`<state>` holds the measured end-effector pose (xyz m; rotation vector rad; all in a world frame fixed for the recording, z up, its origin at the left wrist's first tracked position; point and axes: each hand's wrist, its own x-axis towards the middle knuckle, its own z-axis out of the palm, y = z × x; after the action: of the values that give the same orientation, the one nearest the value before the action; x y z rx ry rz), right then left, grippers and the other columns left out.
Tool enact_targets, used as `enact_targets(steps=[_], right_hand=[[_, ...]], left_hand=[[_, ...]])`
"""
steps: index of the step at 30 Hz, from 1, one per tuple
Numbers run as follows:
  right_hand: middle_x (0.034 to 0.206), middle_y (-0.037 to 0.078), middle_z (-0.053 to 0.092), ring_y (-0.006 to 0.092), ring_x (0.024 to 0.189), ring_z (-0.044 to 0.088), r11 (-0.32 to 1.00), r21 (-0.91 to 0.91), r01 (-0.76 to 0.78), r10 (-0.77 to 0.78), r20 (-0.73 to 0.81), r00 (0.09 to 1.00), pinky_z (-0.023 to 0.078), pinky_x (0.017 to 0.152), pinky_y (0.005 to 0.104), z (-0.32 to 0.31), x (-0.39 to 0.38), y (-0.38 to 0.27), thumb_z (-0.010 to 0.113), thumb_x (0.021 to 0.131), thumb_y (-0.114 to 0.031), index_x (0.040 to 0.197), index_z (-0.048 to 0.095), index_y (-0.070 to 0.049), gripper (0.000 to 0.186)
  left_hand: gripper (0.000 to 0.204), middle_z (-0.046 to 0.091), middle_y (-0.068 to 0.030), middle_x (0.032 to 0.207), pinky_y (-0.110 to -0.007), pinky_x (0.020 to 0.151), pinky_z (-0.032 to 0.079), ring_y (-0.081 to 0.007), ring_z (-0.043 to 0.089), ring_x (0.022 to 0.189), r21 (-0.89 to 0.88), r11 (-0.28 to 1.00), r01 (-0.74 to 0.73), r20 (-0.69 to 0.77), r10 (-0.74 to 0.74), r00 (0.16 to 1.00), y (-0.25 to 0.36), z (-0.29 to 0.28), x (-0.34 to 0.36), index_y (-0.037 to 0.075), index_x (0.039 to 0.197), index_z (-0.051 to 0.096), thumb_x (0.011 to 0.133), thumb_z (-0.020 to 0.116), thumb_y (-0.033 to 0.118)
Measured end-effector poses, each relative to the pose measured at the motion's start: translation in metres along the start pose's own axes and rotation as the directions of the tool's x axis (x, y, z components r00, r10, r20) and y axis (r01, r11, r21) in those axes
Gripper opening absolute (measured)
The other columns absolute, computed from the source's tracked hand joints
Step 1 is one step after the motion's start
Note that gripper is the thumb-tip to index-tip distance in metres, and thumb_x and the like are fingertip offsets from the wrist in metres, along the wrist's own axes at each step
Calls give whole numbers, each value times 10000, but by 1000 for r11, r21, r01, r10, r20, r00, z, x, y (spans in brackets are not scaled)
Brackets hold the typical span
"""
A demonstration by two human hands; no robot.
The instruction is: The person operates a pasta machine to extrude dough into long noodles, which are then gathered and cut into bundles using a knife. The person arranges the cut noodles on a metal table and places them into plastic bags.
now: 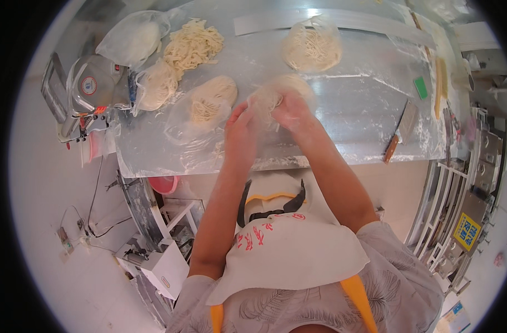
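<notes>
Over the near middle of the floured metal table [342, 122], both my hands are at a thin clear plastic bag [262, 102] with pale noodles in it. My left hand [241, 129] is closed, pinching the bag's left side. My right hand [292, 112] is closed at its other side, next to the noodle strands; the fingertips are partly hidden and blurred. Just behind my right hand lies a pale floury mound [298, 86], partly covered. Left of my left hand rests another open plastic bag of thin noodles [209, 105].
Farther left are a loose pile of wide noodles [195, 44], a bagged bundle [156, 86], a white bag [134, 41] and a grey machine [95, 83]. Bagged noodles [312, 50] sit at the back. To the right lie a cleaver [402, 130], a green scraper [420, 87] and a wooden rod [441, 89].
</notes>
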<state>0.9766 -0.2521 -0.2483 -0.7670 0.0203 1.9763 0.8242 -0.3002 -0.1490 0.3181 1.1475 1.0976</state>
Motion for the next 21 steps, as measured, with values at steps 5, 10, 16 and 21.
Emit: enact_targets(steps=[5,10,16,21], right_hand=[[1258,236,627,365,1150,664,987,-143,76,-104,-200,974,582,1002,469,27,-38,-25,530,1022,-40,1330,492,66,329],[1272,205,635,318,1067,694,947,-301,113,-177,-192,965,586,966,446,46,-44,-37,635,969,-49,1298,528,24,353],[1128,134,638,321,968,647,-36,-996,77,-690,81,719,537,884,440,2,-73,-31,773,863,-185,1160,616,-24,372],[1142,149,639,378,1065,587,-377,-925,45,-545,261,797,480,983,460,0,-82,16,799,814,-202,1170,626,-59,421]], left_hand=[[359,587,1,833,-326,846,523,-111,562,757,70,988,-136,16,136,991,0,-24,5,-43,1371,585,1032,581,76],[283,599,-1,822,-352,906,526,-129,598,800,95,986,-136,93,127,988,-7,-27,8,-19,1292,620,1029,596,85],[201,605,-2,819,-364,913,529,-142,603,774,-256,966,44,73,-26,997,10,-22,11,-3,1202,642,1032,616,102],[170,598,-3,810,-372,917,538,-144,607,779,-197,980,16,102,4,995,4,-28,16,2,1166,642,1030,631,104]])
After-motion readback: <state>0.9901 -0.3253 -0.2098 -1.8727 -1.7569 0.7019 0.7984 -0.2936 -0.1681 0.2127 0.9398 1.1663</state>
